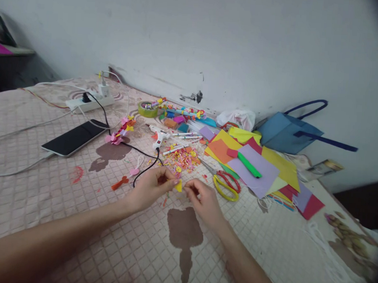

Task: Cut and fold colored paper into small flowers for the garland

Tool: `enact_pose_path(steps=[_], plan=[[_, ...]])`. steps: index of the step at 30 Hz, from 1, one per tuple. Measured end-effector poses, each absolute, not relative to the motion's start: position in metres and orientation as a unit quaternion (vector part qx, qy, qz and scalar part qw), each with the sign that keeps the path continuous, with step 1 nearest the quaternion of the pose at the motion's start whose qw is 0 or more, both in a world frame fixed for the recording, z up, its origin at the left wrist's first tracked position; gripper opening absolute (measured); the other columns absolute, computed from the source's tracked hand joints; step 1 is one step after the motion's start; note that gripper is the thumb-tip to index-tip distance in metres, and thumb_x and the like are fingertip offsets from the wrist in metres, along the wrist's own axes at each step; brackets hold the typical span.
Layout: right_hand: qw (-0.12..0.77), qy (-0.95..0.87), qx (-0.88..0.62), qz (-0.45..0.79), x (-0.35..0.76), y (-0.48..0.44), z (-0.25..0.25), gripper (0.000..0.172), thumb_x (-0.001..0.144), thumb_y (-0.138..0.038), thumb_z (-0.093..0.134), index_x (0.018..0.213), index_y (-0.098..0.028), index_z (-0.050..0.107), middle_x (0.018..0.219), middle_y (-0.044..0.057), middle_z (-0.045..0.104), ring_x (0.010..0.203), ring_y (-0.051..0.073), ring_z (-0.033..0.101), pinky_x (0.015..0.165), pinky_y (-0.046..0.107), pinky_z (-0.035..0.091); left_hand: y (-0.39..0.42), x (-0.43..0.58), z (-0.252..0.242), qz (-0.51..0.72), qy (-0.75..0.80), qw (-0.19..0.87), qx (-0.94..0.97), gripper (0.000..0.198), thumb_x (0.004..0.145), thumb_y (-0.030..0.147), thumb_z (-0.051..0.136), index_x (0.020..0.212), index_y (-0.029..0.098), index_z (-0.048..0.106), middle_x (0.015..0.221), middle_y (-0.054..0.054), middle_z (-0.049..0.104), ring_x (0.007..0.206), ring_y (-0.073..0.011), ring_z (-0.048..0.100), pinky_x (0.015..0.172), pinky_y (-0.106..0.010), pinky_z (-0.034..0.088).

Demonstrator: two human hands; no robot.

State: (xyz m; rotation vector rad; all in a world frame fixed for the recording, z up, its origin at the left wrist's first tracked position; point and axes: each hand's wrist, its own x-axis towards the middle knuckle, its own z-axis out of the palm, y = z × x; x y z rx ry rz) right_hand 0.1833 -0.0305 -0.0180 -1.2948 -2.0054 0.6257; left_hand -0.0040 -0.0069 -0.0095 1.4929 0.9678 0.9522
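My left hand (150,186) is closed, pinching a small yellow paper piece (179,185) between thumb and fingertips. Just to its right, my right hand (204,199) has its fingers curled and pinched together close to the same yellow piece; whether it touches the piece I cannot tell. Both hands hover low over the pink quilted bedspread (73,219). A heap of small coloured paper scraps (183,158) lies just beyond my hands.
Scissors with red and yellow handles (226,184) lie right of my hands. Coloured paper sheets (255,163), a green marker (248,164), a white glue gun (159,137), a tape roll (147,109), a phone (74,137), a power strip (90,101) and a blue bag (287,131) surround them.
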Motion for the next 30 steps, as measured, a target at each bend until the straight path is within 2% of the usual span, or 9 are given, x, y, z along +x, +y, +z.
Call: enact_pose_path(steps=[3,6,8,12,21,23,25,28,30], plan=[[0.288,-0.753,-0.582,0.107,0.226,-0.01,-0.015,0.012,0.084,-0.026,0.046,0.076,-0.019,0.053,0.071,0.002,0.058,0.067,0.016,0.053,0.063,0.027,0.038,0.004,-0.01,-0.01,0.415,0.42,0.581,0.56,0.021,0.076,0.032,0.062,0.068,0.014,0.053,0.053,0.003,0.052,0.049,-0.0076,0.047,0.049,-0.019,0.037],[0.218,-0.704,-0.674,0.05,0.278,0.006,-0.022,0.016,0.076,-0.034,0.056,0.077,-0.019,0.05,0.072,0.002,0.056,0.067,0.018,0.053,0.061,0.027,0.037,0.014,-0.014,-0.01,0.442,0.42,0.618,0.496,0.02,0.074,0.031,0.065,0.071,0.013,0.055,0.056,0.002,0.056,0.05,-0.0065,0.05,0.051,-0.018,0.041],[0.158,-0.692,-0.702,0.058,0.305,0.012,-0.029,0.024,0.071,-0.039,0.06,0.076,-0.02,0.048,0.071,0.002,0.055,0.068,0.019,0.052,0.059,0.027,0.036,0.02,-0.015,-0.008,0.464,0.412,0.639,0.455,0.019,0.071,0.028,0.068,0.073,0.013,0.056,0.061,0.002,0.059,0.054,-0.0066,0.054,0.056,-0.018,0.044],[0.141,-0.697,-0.699,0.08,0.326,0.016,-0.039,0.032,0.067,-0.043,0.063,0.081,-0.019,0.048,0.07,0.001,0.055,0.064,0.017,0.052,0.055,0.026,0.036,0.026,-0.007,0.001,0.465,0.37,0.69,0.413,0.017,0.068,0.021,0.071,0.072,0.012,0.057,0.063,0.001,0.062,0.058,-0.007,0.057,0.062,-0.019,0.047],[0.121,-0.716,-0.68,0.099,0.333,0.007,-0.027,0.022,0.072,-0.04,0.058,0.07,-0.021,0.048,0.07,0.002,0.058,0.066,0.019,0.052,0.057,0.028,0.035,0.03,0.004,0.003,0.452,0.36,0.699,0.422,0.018,0.066,0.022,0.073,0.073,0.013,0.059,0.065,0.001,0.062,0.059,-0.0081,0.059,0.061,-0.02,0.047],[0.135,-0.705,-0.684,0.133,0.341,0.003,-0.021,0.018,0.075,-0.038,0.054,0.073,-0.021,0.05,0.069,0.002,0.059,0.064,0.019,0.054,0.057,0.028,0.036,0.03,0.001,-0.001,0.448,0.374,0.69,0.428,0.018,0.066,0.024,0.073,0.074,0.014,0.059,0.065,0.002,0.062,0.059,-0.008,0.058,0.06,-0.02,0.046],[0.191,-0.679,-0.681,0.197,0.34,0.001,-0.016,0.018,0.077,-0.038,0.053,0.08,-0.021,0.052,0.07,0.002,0.061,0.065,0.018,0.056,0.058,0.029,0.039,0.029,-0.001,-0.003,0.444,0.383,0.687,0.43,0.018,0.067,0.025,0.072,0.074,0.014,0.059,0.065,0.002,0.061,0.06,-0.0078,0.058,0.061,-0.02,0.046],[0.311,-0.629,-0.644,0.305,0.314,0.003,-0.011,0.031,0.069,-0.04,0.064,0.09,-0.019,0.053,0.075,0.003,0.062,0.064,0.016,0.056,0.056,0.027,0.042,0.024,0.0,-0.004,0.44,0.387,0.682,0.438,0.017,0.069,0.026,0.07,0.076,0.015,0.06,0.065,0.003,0.06,0.059,-0.0074,0.056,0.061,-0.02,0.046],[0.362,-0.617,-0.589,0.376,0.28,0.003,-0.011,0.034,0.067,-0.04,0.066,0.09,-0.019,0.054,0.066,-0.002,0.056,0.055,0.013,0.052,0.051,0.025,0.041,0.018,0.003,-0.004,0.429,0.388,0.674,0.46,0.017,0.07,0.027,0.069,0.076,0.014,0.06,0.067,0.002,0.061,0.059,-0.0076,0.056,0.059,-0.02,0.045]])
